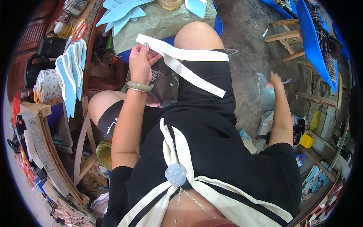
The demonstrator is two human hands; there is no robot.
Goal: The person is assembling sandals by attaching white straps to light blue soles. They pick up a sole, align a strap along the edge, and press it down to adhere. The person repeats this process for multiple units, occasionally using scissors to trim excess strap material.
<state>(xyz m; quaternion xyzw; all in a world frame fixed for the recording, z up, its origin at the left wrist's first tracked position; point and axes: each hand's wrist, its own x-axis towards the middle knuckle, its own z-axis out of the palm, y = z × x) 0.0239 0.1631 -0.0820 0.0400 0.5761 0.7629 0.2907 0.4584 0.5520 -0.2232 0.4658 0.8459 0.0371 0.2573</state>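
My left hand point(140, 60) pinches a white strip point(196, 54) between thumb and fingers. One length of it stretches right across my raised thigh to the knee's far side. A second white length point(194, 78) slants down over my black shorts from the same hand; whether the two are one folded piece I cannot tell. Out to my right, over the floor, is my right hand point(274, 80), smeared by motion. Thin pale scraps point(261, 78) show beside it, and whether its fingers hold any is unclear.
Light blue shoe-shaped pieces point(123, 13) lie on a grey-green cloth point(159, 28) ahead. More blue and white pieces point(70, 75) and orange-handled scissors point(79, 29) are on the left bench. A blue tray point(315, 49) on wooden stands holds dark pieces at right. Scraps dot the concrete floor point(245, 34).
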